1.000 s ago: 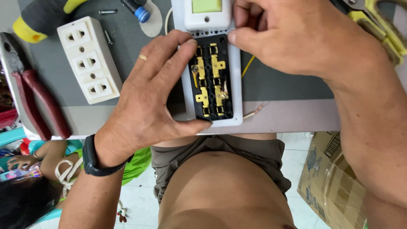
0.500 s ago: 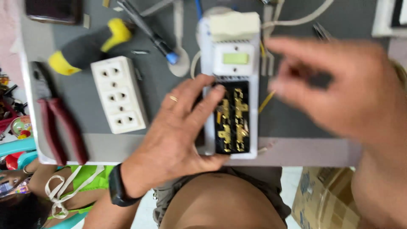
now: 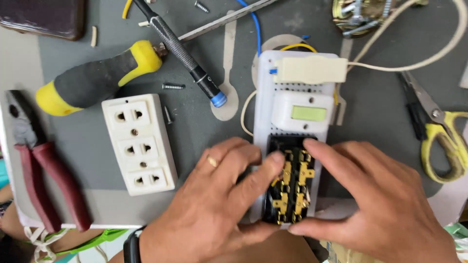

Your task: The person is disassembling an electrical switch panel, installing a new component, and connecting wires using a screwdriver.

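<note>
Both hands are on the opened white power strip (image 3: 292,146) that lies lengthwise near the front edge of the grey worktop (image 3: 204,112). The left hand (image 3: 214,209) has its grip wrapped loosely round the left side, thumb tip resting on the exposed brass contacts (image 3: 291,192) in the black open section. The right hand (image 3: 375,199) grips the right side, index finger laid along the top of that black bit and thumb pressed at the bottom end, so the strip is pinched between the two hands. Further up the strip there's a white switch block with a pale green window (image 3: 302,114) and a cream connector piece (image 3: 309,69). A white triple socket cover (image 3: 140,143) sits well to the left, with red-handled pliers (image 3: 39,170) at the edge, a yellow-and-black screwdriver (image 3: 97,78) above, and yellow-handled scissors (image 3: 436,126) off to the right.
</note>
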